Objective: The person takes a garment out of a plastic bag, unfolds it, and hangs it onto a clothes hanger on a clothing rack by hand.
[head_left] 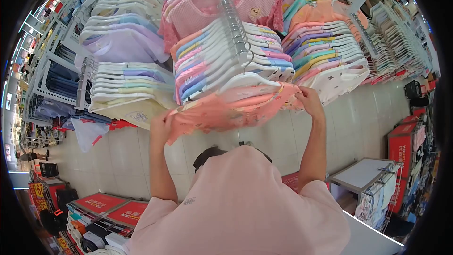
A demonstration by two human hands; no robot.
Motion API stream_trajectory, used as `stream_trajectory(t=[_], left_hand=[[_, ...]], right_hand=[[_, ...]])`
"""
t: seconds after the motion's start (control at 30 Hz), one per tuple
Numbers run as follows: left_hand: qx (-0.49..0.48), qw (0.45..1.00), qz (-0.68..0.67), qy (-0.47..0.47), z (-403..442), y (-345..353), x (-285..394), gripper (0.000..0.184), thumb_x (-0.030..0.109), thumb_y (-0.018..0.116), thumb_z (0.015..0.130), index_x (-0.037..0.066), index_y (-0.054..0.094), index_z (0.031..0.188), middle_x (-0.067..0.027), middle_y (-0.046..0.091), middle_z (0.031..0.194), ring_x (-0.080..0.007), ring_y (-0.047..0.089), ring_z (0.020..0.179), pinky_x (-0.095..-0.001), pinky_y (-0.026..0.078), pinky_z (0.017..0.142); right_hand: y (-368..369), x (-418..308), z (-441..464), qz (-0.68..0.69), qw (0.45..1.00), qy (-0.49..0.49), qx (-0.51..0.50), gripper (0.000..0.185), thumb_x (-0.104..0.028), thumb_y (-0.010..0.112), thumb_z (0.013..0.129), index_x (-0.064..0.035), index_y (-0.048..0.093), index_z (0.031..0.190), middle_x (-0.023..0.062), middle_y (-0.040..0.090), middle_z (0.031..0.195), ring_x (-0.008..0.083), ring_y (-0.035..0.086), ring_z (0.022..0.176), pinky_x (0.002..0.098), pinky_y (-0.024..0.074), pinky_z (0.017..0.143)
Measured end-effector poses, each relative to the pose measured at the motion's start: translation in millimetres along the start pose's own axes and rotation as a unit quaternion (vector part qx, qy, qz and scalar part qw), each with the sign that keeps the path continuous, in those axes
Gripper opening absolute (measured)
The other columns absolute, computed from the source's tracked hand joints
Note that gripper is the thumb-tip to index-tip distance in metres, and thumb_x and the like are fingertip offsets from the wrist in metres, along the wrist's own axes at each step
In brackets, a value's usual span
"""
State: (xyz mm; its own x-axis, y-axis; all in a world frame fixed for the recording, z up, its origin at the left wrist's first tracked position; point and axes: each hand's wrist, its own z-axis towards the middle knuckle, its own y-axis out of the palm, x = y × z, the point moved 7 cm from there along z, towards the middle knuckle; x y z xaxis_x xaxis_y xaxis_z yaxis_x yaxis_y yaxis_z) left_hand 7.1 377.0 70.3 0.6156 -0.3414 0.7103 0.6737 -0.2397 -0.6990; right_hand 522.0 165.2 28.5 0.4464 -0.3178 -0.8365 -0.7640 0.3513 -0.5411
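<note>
A coral-orange printed shirt hangs on a white hanger at the front of the middle rail, its cloth partly blurred. My left hand is closed on the shirt's left side, slightly smeared by motion. On the opposite side, my right hand pinches the cloth near the shoulder or sleeve. Between the two hands the shirt is spread sideways. Right behind it, many shirts on white hangers line the metal rail.
Pastel shirts hang left and white printed ones hang right. A pink checked top faces me farther back. Folded jeans lie on a left shelf. Red display boxes and a white-topped stand are nearer my body.
</note>
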Motion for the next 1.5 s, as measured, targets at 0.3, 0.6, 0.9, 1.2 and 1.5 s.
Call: stream_trajectory(t=[0.3,0.6,0.9,1.2,1.5], left_hand=[[0.124,0.992,-0.017,-0.003,27,2,25,0.024,0.016,0.062,0.097,-0.004,0.071,0.108,-0.0175,0.072,0.094,-0.0306,0.069,0.087,-0.0380,0.052,0.078],[0.062,0.987,0.005,0.145,34,56,94,0.017,0.011,0.068,0.088,0.000,0.071,0.101,-0.0141,0.070,0.099,-0.0326,0.065,0.094,-0.0396,0.049,0.084],[0.066,0.989,-0.106,0.085,31,56,67,0.019,0.014,0.063,0.095,-0.004,0.070,0.092,-0.0179,0.065,0.076,-0.0295,0.063,0.068,-0.0371,0.048,0.065],[-0.092,0.989,-0.114,0.003,26,54,42,0.018,0.015,0.067,0.091,-0.003,0.070,0.095,-0.0052,0.065,0.076,-0.0128,0.062,0.075,-0.0309,0.048,0.064],[-0.232,0.885,-0.378,-0.140,-25,151,-36,0.038,0.019,0.073,0.090,-0.001,0.063,0.120,-0.0063,0.069,0.101,-0.0142,0.067,0.075,-0.0271,0.057,0.064]], right_hand=[[-7,-22,-12,-0.061,0.995,-0.048,0.059,0.040,-0.013,0.066,0.088,0.0056,0.066,0.122,0.0190,0.069,0.118,0.0266,0.066,0.106,0.0368,0.0500,0.094],[30,-95,-5,-0.039,0.988,-0.133,0.069,0.039,-0.014,0.072,0.086,0.0024,0.065,0.121,0.0157,0.067,0.115,0.0247,0.064,0.107,0.0355,0.0510,0.089],[23,-93,-3,-0.037,0.997,-0.074,0.001,0.029,-0.017,0.073,0.085,0.0035,0.070,0.105,0.0160,0.068,0.091,0.0285,0.064,0.083,0.0368,0.0492,0.077],[26,-54,-4,0.093,0.995,0.001,0.026,0.043,-0.019,0.077,0.085,0.0012,0.066,0.121,0.0106,0.069,0.102,0.0196,0.066,0.092,0.0328,0.0527,0.082],[96,49,-27,0.429,0.885,0.123,-0.132,0.075,-0.018,0.077,0.085,-0.0044,0.041,0.148,0.0068,0.057,0.135,0.0197,0.058,0.121,0.0354,0.0485,0.100]])
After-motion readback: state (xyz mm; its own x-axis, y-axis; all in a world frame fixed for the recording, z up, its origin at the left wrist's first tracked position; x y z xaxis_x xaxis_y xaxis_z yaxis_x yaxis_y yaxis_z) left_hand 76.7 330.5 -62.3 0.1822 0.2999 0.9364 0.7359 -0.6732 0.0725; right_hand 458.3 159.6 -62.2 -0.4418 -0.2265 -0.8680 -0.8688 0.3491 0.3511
